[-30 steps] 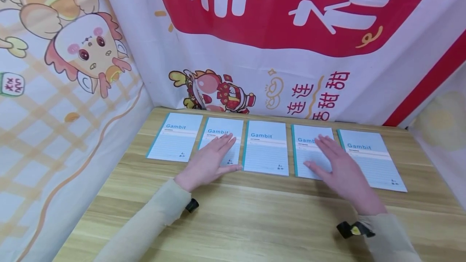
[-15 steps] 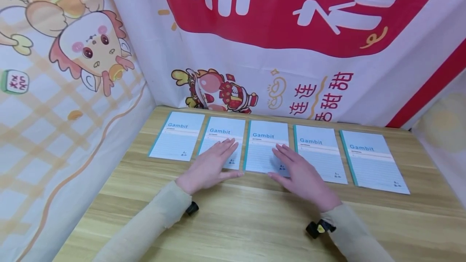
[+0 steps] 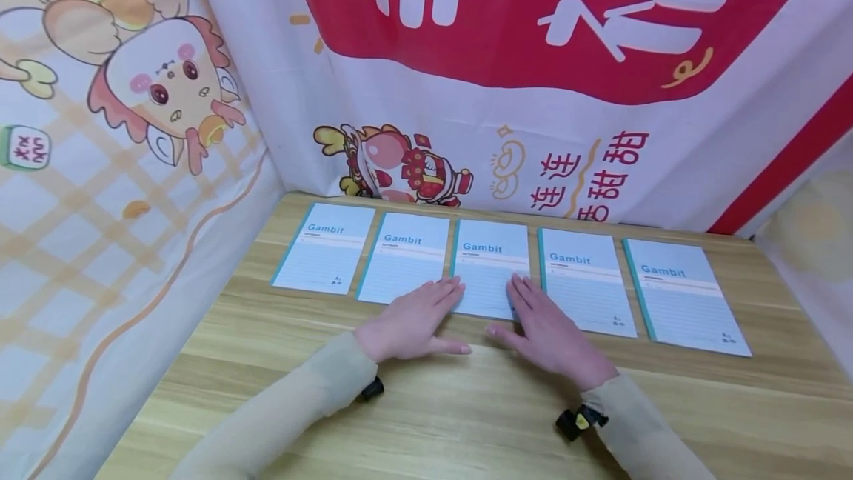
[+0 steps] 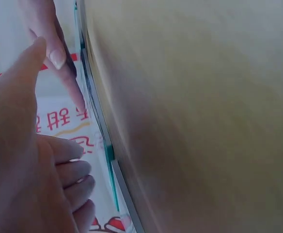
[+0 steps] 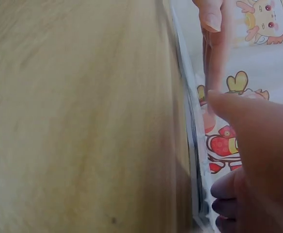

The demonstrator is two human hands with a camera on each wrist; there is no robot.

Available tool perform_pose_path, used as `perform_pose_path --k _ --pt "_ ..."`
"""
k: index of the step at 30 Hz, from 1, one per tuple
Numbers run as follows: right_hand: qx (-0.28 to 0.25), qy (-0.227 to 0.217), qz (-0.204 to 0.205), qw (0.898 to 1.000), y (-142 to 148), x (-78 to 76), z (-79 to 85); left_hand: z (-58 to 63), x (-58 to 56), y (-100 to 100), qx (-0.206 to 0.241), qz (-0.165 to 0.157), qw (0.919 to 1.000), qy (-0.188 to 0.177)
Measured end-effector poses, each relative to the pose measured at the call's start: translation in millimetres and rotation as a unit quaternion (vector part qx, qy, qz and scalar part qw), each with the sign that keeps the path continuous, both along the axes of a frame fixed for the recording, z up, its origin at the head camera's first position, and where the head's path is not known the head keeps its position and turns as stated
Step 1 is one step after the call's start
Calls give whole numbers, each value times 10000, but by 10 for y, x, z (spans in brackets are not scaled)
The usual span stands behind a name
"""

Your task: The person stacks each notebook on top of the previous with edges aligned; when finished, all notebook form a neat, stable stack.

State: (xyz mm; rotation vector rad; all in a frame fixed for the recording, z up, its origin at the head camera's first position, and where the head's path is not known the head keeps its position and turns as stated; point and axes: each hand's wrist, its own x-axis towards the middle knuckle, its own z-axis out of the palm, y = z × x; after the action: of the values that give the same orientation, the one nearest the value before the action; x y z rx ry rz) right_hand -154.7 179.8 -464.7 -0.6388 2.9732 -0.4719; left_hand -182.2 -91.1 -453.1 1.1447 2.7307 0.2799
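Several pale blue notebooks marked "Gambit" lie flat in a row near the back of the wooden table. My left hand (image 3: 413,323), fingers straight, reaches to the lower left corner of the middle notebook (image 3: 492,272), beside the second notebook (image 3: 406,254). At that notebook's lower right corner is my right hand (image 3: 549,332), its fingers extended and thumb spread. To the right lie the fourth notebook (image 3: 586,284) and the far right notebook (image 3: 689,298). At the far left is another notebook (image 3: 325,249). In the left wrist view the notebooks show edge-on, thin and flat.
Behind the row hangs a white cloth (image 3: 400,95) with a red panel and cartoon prints. A patterned cloth (image 3: 133,243) stands along the left side. The wooden table (image 3: 466,413) extends toward me, under both sleeves.
My right hand has moved left from the fourth notebook to the middle one. My left hand has moved right and nearer to me, off the second notebook.
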Motion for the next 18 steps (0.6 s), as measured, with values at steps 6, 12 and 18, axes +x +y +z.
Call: perform_pose_path --k 6,12,18 --pt "16 -177 45 9998 31 6 -44 17 34 77 -373 62 9990 -245" --pt "58 -170 69 9998 20 46 -21 15 76 102 -416 87 9990 -131" --pt "170 -281 66 9994 19 134 -12 7 174 93 -420 98 9989 -179"
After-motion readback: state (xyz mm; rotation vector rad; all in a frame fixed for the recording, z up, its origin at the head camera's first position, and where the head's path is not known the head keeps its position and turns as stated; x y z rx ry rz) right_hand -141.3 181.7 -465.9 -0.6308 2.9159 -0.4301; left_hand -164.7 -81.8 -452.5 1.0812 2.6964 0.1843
